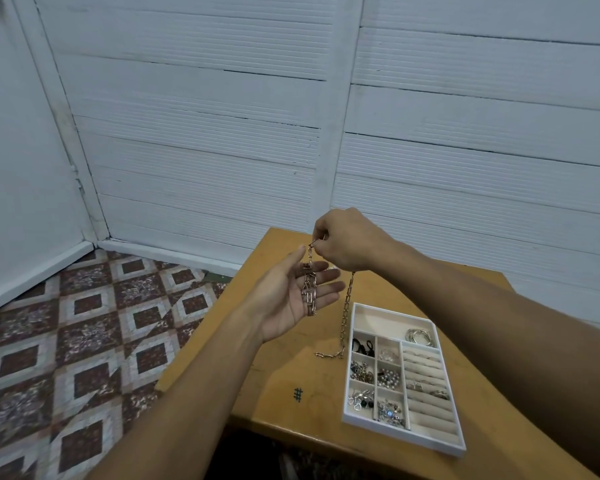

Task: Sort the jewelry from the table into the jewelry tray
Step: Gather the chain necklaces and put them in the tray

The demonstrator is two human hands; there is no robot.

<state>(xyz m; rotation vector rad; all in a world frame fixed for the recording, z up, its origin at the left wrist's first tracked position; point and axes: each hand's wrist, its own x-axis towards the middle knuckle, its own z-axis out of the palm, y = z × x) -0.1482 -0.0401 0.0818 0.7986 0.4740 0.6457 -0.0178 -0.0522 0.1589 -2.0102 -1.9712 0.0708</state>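
My right hand (347, 240) pinches a long rose-gold link chain (346, 315) near its top, above the table's far left part. One stretch of the chain drapes down across the palm of my left hand (293, 296), which lies palm-up with straight fingers. The other stretch hangs from under my right hand, and its end trails on the table beside the white jewelry tray (368, 421). The tray holds silver bangles, ring rolls with a few rings, and small compartments filled with earrings and charms.
The wooden table (284, 403) bears a small black hash mark (297, 394) to the left of the tray. A patterned tile floor (84, 341) lies to the left, and white panelled walls stand behind.
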